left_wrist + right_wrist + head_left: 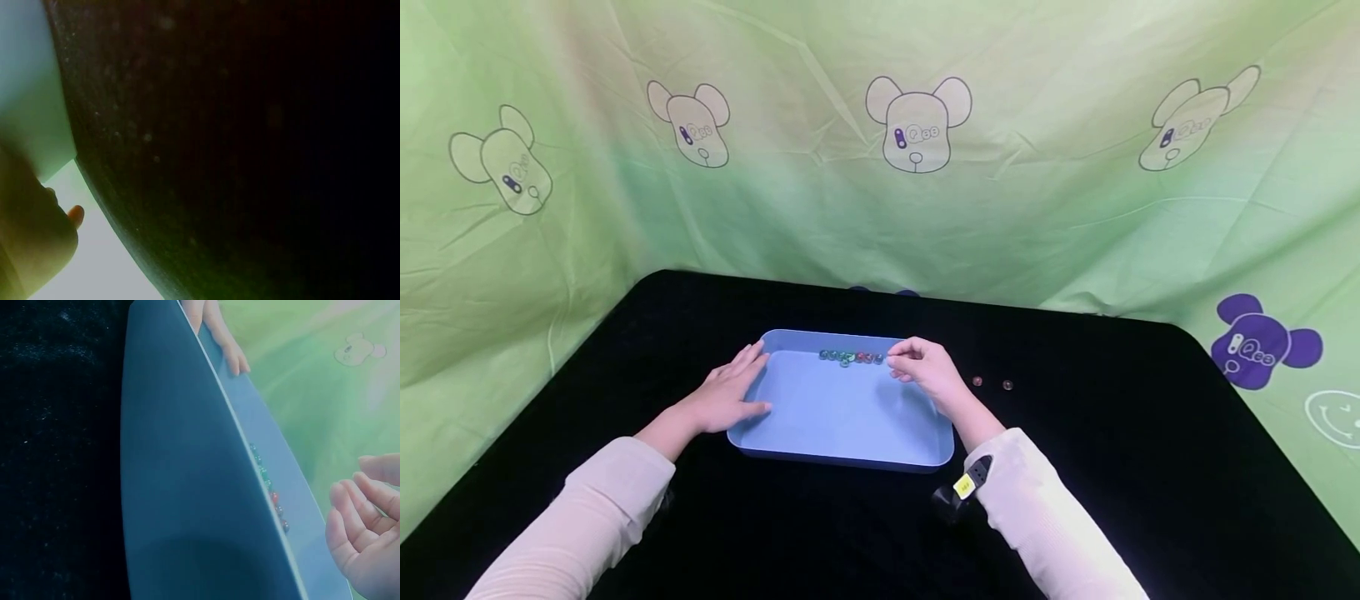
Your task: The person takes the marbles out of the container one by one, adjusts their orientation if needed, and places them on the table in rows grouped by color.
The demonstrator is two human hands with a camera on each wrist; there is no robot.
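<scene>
A light blue tray (842, 458) lies on a black table (1112, 467). A row of several small green and red beads (850, 357) runs along its far wall, and shows in the right wrist view as beads (269, 485) on the tray (187, 487). My left hand (730, 396) rests with straight fingers on the tray's left rim; the left wrist view shows this hand (31, 244) beside the tray wall (31, 94). My right hand (897, 358) hovers at the right end of the row. Its fingers (350, 512) are loosely curled, and no bead shows between them.
Two loose beads (977, 381) (1007, 385) lie on the black table just right of the tray. A green cloth (880, 192) printed with bear heads closes off the back and both sides.
</scene>
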